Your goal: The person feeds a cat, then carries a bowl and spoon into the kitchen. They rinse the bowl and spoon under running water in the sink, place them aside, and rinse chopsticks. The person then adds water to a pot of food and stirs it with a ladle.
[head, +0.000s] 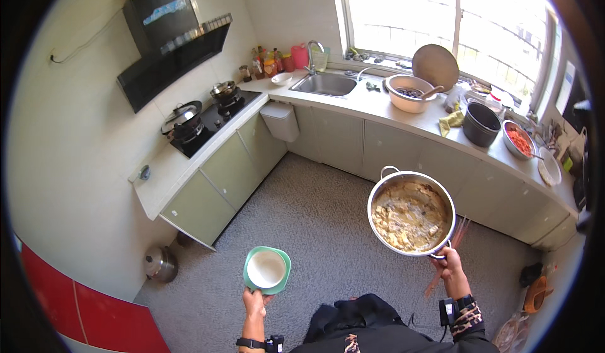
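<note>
My left hand (pixel 255 302) grips the near edge of a green plate or shallow dish (pixel 282 285) with rounded corners. A white bowl (pixel 266 269) sits on it, its inside facing up. Out to the right, my right hand (pixel 449 263) grips one loop handle of a stainless steel pot (pixel 451 197). Pale, lumpy food (pixel 409 218) in some liquid covers the pot's bottom, with brown residue on the wall. Thin reddish sticks (pixel 461 231), apparently chopsticks, run past my right hand; whether the fingers hold them is unclear. Both vessels are above the grey floor.
A white counter (pixel 331 101) runs around the corner, with a sink (pixel 326 84), a large basin (pixel 409 101), a dark pot (pixel 481 125) and a bowl of chopped red food (pixel 519 140). Pans stand on the gas hob (pixel 217 124). A metal kettle (pixel 161 264) is on the floor left.
</note>
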Motion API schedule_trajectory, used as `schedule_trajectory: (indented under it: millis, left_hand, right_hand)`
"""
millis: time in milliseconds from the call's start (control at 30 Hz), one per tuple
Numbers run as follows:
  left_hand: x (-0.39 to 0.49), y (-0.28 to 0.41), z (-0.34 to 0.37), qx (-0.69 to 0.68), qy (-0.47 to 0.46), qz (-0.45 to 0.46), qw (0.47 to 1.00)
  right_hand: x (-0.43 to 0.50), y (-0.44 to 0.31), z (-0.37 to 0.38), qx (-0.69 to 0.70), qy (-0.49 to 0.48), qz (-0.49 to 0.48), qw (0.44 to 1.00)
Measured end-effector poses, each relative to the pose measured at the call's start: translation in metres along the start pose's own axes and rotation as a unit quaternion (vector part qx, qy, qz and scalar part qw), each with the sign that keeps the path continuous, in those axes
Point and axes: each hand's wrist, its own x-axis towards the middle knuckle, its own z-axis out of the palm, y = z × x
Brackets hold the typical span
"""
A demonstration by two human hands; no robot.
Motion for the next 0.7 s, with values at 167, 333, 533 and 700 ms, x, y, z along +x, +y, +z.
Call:
schedule_trajectory:
  millis: [167, 333, 533, 700]
  left_hand:
    - [0.128, 0.049, 0.023, -0.021, 0.004, 0.005, 1.0]
    - [0.272, 0.105, 0.055, -0.025, -0.066, 0.03, 0.997]
    - [0.402, 0.192, 0.105, 0.043, -0.054, 0.011, 0.998]
    - [0.484, 0.263, 0.154, 0.078, -0.068, 0.001, 0.995]
  right_hand:
    - [0.12, 0.017, 0.123, 0.028, -0.026, 0.0, 0.999]
    - [0.228, 0.018, 0.233, 0.035, -0.027, -0.006, 0.999]
    - [0.286, 0.015, 0.32, 0.079, 0.034, -0.031, 0.996]
    - [0.335, 0.002, 0.362, 0.138, 0.039, -0.039, 0.989]
